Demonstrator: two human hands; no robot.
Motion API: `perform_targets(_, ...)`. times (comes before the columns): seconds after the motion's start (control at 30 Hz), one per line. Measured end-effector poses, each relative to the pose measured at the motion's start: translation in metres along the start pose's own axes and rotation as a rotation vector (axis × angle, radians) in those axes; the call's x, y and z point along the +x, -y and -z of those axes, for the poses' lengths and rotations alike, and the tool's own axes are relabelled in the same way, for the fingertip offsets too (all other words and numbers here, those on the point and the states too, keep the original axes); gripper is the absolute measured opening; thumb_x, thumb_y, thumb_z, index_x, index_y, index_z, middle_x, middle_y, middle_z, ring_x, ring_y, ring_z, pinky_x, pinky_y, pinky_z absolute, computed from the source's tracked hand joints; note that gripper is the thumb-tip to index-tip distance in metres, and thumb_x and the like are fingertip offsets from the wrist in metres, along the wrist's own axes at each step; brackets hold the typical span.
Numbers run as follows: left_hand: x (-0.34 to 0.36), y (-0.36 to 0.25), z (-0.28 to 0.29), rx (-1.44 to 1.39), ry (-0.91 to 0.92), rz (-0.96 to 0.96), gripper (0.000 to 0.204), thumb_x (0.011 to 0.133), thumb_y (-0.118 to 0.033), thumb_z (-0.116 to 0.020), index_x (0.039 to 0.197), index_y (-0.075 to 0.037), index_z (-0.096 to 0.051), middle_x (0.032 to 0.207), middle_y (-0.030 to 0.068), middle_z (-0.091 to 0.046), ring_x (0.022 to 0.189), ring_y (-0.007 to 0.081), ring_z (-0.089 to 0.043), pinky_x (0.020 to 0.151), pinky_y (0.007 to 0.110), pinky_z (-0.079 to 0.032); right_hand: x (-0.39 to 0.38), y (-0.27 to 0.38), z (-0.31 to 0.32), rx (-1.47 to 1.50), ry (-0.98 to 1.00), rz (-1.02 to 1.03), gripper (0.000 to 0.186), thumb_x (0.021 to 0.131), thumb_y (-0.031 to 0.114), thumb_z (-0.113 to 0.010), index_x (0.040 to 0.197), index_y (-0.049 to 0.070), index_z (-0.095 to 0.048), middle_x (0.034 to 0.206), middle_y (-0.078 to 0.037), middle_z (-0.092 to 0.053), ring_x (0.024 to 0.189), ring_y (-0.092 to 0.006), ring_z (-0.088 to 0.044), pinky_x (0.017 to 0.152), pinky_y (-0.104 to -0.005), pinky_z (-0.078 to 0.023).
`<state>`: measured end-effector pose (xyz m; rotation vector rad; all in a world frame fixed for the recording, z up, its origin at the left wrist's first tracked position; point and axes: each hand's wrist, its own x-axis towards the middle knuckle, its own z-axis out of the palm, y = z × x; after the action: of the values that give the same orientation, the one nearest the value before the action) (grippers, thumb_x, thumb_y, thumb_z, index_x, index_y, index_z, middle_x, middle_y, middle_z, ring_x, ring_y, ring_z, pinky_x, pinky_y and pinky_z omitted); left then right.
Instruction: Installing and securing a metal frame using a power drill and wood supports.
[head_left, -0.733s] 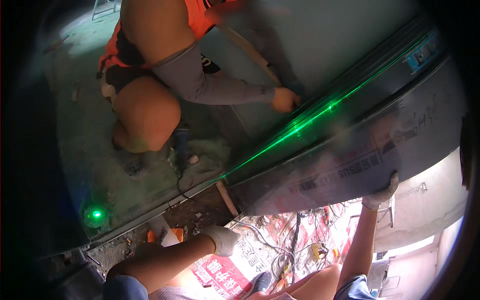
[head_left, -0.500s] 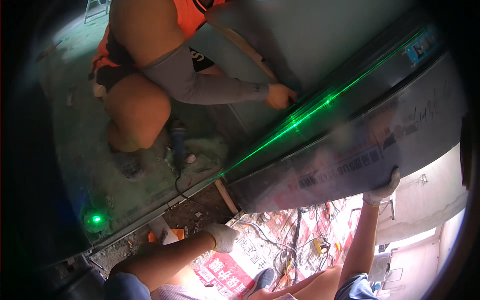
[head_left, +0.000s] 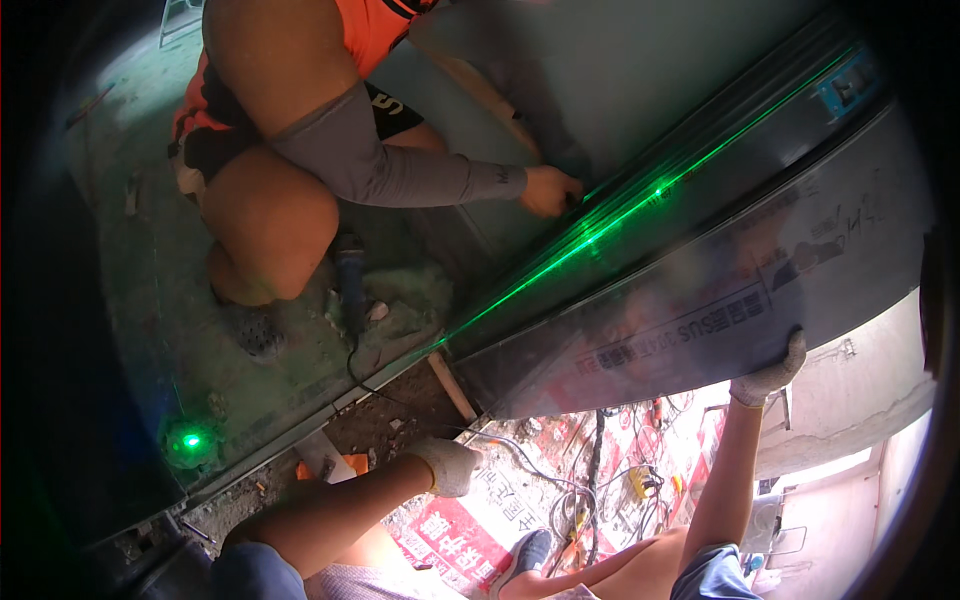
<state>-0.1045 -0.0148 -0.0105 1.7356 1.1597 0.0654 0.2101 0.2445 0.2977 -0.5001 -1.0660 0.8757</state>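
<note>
My left hand (head_left: 448,465), in a pale knit glove, has its fingers curled at the edge of the gap near a grey cable; what, if anything, it holds is hidden. My right hand (head_left: 768,372), also gloved, grips the lower edge of a long, dark grey metal panel (head_left: 640,340). A thin green laser line (head_left: 560,262) runs along the dark channel above that panel. A kneeling co-worker (head_left: 260,220) in orange and black has a hand (head_left: 550,190) at the channel's upper edge, holding something small and dark.
A blue power tool (head_left: 352,290) lies by the co-worker's knee on the green floor (head_left: 140,330). A glowing green spot (head_left: 192,441) shows at lower left. Below are red-and-white protective sheeting (head_left: 450,545), tangled cables, debris, a yellow object (head_left: 636,482) and a wooden batten (head_left: 455,388).
The view has shifted slightly, so the co-worker appears further left and a little higher. My right hand stays on the panel edge, and my left hand keeps its curled shape.
</note>
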Motion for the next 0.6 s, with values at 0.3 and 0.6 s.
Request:
perform_targets(0.3,-0.007,0.000,0.003,-0.015,0.008,0.020,0.055,0.101,-0.047,-0.062,0.145,-0.013,-0.062,0.134,0.0215,-0.070,0.122,0.0378,-0.069,0.105,0.048,-0.051,-0.005,-0.005,-0.003,-0.060,0.007,0.094,0.046,0.095,0.036,-0.070,0.125,0.001,-0.071,0.130,-0.013,-0.068,0.121,-0.0292,-0.063,0.108,-0.0446,-0.050)
perform_targets(0.6,-0.006,0.001,0.004,-0.021,0.009,0.010,0.056,0.100,-0.045,-0.063,0.144,-0.011,-0.062,0.133,0.0227,-0.070,0.122,0.0384,-0.069,0.105,0.048,-0.052,-0.004,-0.013,-0.001,-0.137,-0.024,0.219,0.042,0.095,0.033,-0.070,0.123,0.001,-0.071,0.130,-0.014,-0.069,0.123,-0.0287,-0.063,0.109,-0.0468,-0.051)
